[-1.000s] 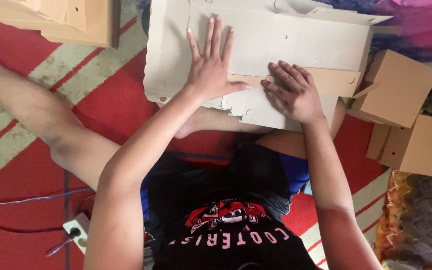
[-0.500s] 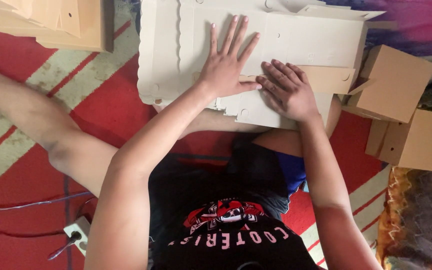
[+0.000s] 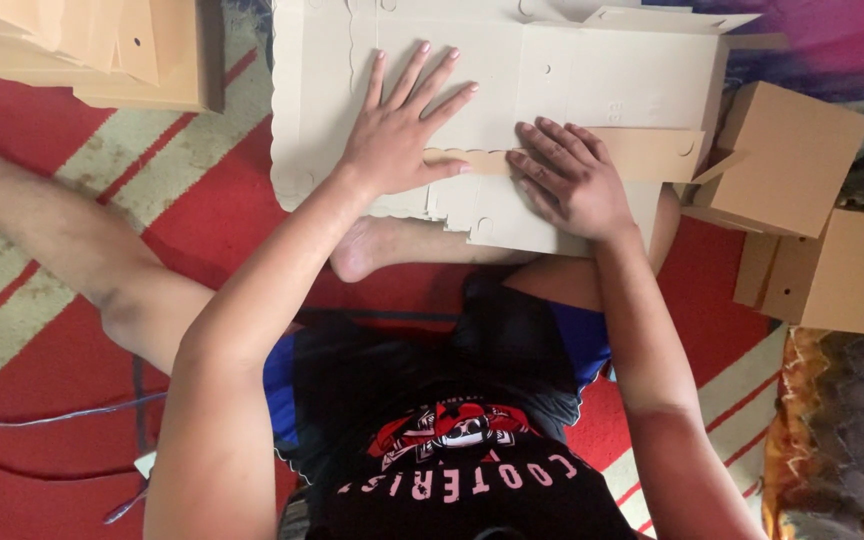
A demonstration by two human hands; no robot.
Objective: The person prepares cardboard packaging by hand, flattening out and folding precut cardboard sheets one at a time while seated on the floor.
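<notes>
A flat, die-cut grey cardboard box blank lies over my crossed legs on a red patterned rug. My left hand presses flat on it with the fingers spread. My right hand rests beside it, fingers bent down onto a narrow brown flap folded over the blank. Neither hand grips anything; both lie on top of the cardboard.
A stack of flat tan cardboard blanks sits at the top left. Two folded brown boxes stand at the right. The red and beige rug covers the floor; thin cables run at lower left.
My left hand has slid further left across the blank and spread flatter. The right hand has stayed on the brown flap. The view has shifted slightly.
</notes>
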